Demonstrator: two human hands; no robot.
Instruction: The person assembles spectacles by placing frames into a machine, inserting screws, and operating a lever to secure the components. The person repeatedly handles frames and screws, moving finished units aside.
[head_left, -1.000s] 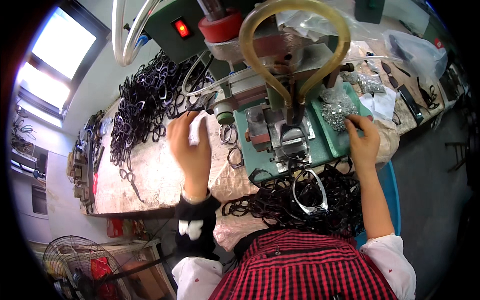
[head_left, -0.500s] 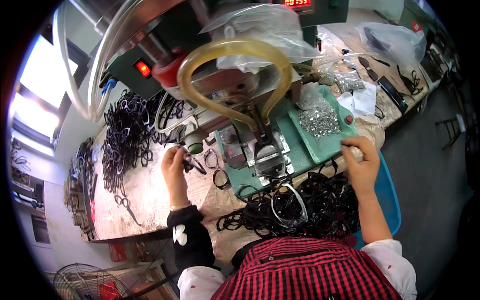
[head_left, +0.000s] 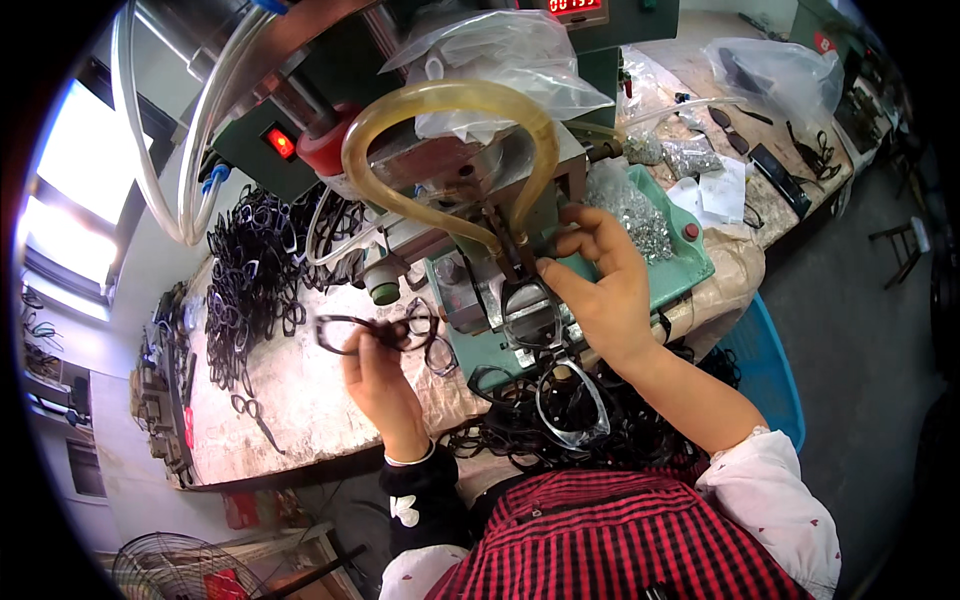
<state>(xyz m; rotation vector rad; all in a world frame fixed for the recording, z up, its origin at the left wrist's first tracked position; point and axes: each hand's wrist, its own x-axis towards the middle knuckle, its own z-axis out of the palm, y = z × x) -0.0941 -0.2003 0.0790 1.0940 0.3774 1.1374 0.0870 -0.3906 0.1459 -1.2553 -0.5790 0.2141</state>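
Work is appearing to be mid-batch. A large heap of black frames (head_left: 250, 290) is lying on the tabletop (head_left: 300, 420) to the left of the green machine (head_left: 500, 300), and a second tangle of frames (head_left: 560, 430) is sitting at the near edge in front of the person; which of the two is finished cannot be told.

The left hand (head_left: 378, 375) is holding one black eyeglass frame (head_left: 372, 332) just above the tabletop, left of the machine. Its fingers are closing around the frame's middle, with the lens rims sticking out to either side.

The right hand (head_left: 600, 290) is reaching to the machine's work point under the looped yellow hose (head_left: 450, 110). Its thumb and forefinger are pinching together near another frame (head_left: 530, 315) seated on the fixture; whether they are gripping a small part cannot be told. The green tray of small metal parts (head_left: 640, 215) is lying just behind this hand.
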